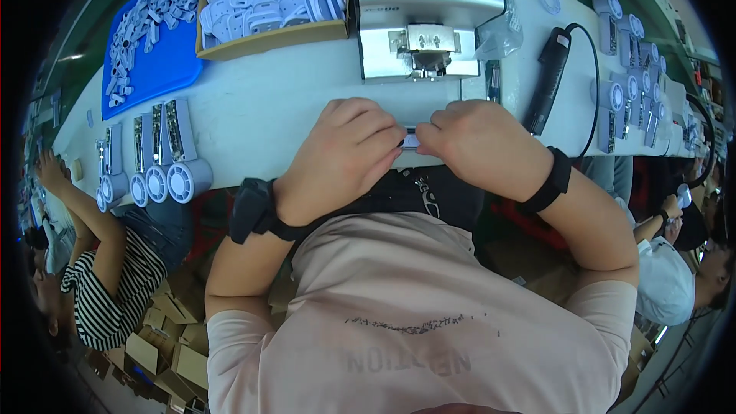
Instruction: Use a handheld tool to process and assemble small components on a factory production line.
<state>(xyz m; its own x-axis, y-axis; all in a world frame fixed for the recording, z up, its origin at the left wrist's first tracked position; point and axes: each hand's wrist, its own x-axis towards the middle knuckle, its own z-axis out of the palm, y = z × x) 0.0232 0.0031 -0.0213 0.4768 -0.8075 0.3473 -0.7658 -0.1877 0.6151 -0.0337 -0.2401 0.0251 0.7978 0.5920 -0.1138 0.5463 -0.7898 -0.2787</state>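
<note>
Near the table's front edge, my left hand (345,155) and my right hand (484,142) meet with bent, closed fingers. Between the fingertips shows a small pale plastic part (412,140), mostly hidden, so its exact kind cannot be made out. Both hands grip it from opposite sides. Just beyond them stands a silver screw feeder (429,0), its metal front close to my knuckles. To the right of my right hand lies a black electric screwdriver (549,80) with a dark cord.
Several pale handheld fans (180,153) with exposed insides stand at the left edge; more fans (611,100) line the right. A cardboard box (276,38) holds plastic shells, and a blue tray (165,73) holds small parts. Other people sit at both sides.
</note>
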